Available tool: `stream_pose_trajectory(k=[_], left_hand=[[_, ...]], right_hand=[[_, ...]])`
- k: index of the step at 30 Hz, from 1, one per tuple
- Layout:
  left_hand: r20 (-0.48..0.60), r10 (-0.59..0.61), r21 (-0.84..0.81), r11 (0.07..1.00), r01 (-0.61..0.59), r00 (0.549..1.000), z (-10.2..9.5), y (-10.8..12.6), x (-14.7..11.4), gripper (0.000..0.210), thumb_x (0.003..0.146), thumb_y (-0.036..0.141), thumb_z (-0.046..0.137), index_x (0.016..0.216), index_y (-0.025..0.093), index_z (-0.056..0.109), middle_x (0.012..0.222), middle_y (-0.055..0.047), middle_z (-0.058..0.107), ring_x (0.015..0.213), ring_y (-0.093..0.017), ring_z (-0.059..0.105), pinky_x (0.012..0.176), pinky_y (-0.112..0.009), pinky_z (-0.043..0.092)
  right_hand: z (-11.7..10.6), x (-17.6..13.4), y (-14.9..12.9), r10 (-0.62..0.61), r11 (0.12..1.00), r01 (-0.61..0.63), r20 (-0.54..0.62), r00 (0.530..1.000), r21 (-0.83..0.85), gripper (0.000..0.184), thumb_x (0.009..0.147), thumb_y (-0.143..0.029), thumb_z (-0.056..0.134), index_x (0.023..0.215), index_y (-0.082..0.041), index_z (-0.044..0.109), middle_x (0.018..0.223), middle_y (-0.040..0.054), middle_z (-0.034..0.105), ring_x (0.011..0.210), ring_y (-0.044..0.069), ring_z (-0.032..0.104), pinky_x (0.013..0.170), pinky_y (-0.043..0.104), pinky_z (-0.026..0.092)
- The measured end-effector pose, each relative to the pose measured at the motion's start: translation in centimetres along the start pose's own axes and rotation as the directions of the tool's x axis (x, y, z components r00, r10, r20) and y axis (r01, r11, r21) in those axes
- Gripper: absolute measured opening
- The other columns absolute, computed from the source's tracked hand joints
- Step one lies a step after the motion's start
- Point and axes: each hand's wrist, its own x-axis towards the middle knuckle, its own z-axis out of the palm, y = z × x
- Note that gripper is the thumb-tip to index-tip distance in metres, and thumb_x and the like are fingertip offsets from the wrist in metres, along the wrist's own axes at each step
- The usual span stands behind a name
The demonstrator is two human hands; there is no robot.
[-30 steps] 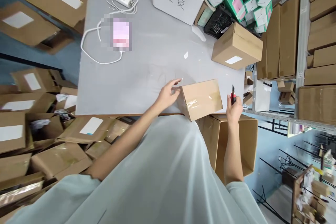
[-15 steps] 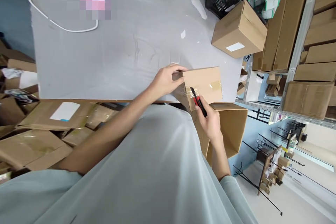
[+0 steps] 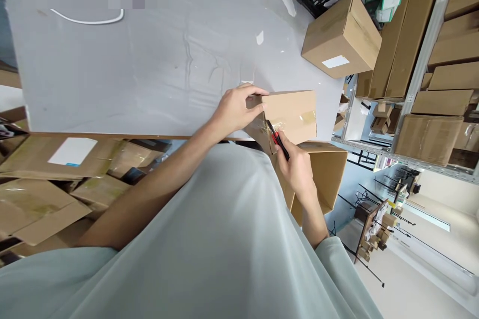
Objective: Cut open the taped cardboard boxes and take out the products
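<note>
A small taped cardboard box (image 3: 294,112) lies at the near right edge of the grey table (image 3: 149,75). My left hand (image 3: 234,109) grips the box's left end, fingers curled over its top corner. My right hand (image 3: 297,167) holds a red and black utility knife (image 3: 277,140), whose tip touches the clear tape on the box's near left edge.
A larger sealed box with a white label (image 3: 340,37) sits at the table's far right. An open carton (image 3: 325,174) stands below the table edge. Flattened cardboard boxes (image 3: 56,184) pile up on the floor at left. Shelves of cartons (image 3: 441,60) stand on the right. A white cable (image 3: 90,20) lies at far left.
My right hand swung the knife from beside the box's right end over to its near left edge, and the tip now rests on the tape. My left hand closed onto the box's left end.
</note>
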Motion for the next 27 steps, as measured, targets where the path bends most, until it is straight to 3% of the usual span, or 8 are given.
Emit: stream_pose_trajectory(k=[6,11,17,20,24,27], left_hand=[[-0.012,0.001,0.027,1.0,-0.001,1.0,0.2,0.3,-0.2,0.034,0.09,0.029,0.074,0.122,0.024,0.083,0.126,-0.007,0.081,0.116,-0.028,0.075,0.113,-0.048,0.061],[-0.023,-0.011,0.056,0.998,0.012,1.0,0.5,0.5,-0.4,0.034,0.092,0.028,0.072,0.124,0.025,0.082,0.127,-0.007,0.081,0.113,-0.028,0.075,0.11,-0.046,0.061],[-0.072,-0.056,0.085,0.994,0.062,0.996,1.2,0.9,-1.1,0.032,0.095,0.026,0.071,0.125,0.024,0.081,0.132,-0.006,0.08,0.119,-0.029,0.074,0.112,-0.045,0.06],[-0.088,-0.059,0.089,0.994,0.067,0.994,1.4,1.1,-1.4,0.033,0.096,0.025,0.069,0.126,0.023,0.08,0.132,-0.006,0.08,0.121,-0.029,0.074,0.112,-0.044,0.06],[-0.107,-0.051,0.119,0.991,0.064,0.993,1.4,1.4,-1.5,0.031,0.097,0.026,0.068,0.125,0.023,0.08,0.13,-0.007,0.081,0.119,-0.029,0.075,0.112,-0.044,0.06],[-0.117,-0.056,0.114,0.991,0.069,0.992,1.5,1.6,-1.6,0.031,0.097,0.025,0.067,0.126,0.023,0.079,0.132,-0.007,0.08,0.121,-0.028,0.074,0.114,-0.044,0.061]], right_hand=[[0.9,-0.4,-2.0,0.107,0.969,-0.096,0.038,0.994,-0.228,0.058,0.12,-0.03,0.037,0.177,-0.021,0.048,0.116,0.0145,0.085,0.093,0.028,0.082,0.084,0.034,0.061],[2.0,0.8,-3.9,0.223,0.897,-0.169,0.09,0.971,-0.408,0.07,0.115,-0.021,0.044,0.183,-0.025,0.033,0.111,0.0168,0.081,0.083,0.029,0.081,0.082,0.04,0.064],[0.4,-0.6,-3.9,0.191,0.883,-0.13,0.092,0.977,-0.452,0.061,0.116,-0.021,0.043,0.177,-0.027,0.045,0.088,0.0105,0.08,0.07,0.027,0.076,0.071,0.038,0.064],[-0.1,-0.9,-3.9,0.223,0.865,-0.135,0.13,0.966,-0.482,0.06,0.116,-0.02,0.044,0.175,-0.026,0.047,0.087,0.0112,0.08,0.07,0.027,0.077,0.07,0.039,0.064],[0.4,0.1,-4.4,0.202,0.852,-0.103,0.141,0.969,-0.513,0.072,0.11,-0.009,0.043,0.18,-0.026,0.04,0.099,0.0138,0.083,0.075,0.026,0.08,0.071,0.036,0.064],[0.7,-0.2,-4.5,0.27,0.837,-0.112,0.227,0.936,-0.535,0.077,0.105,-0.003,0.042,0.179,-0.024,0.041,0.099,0.015,0.084,0.077,0.028,0.081,0.068,0.036,0.062]])
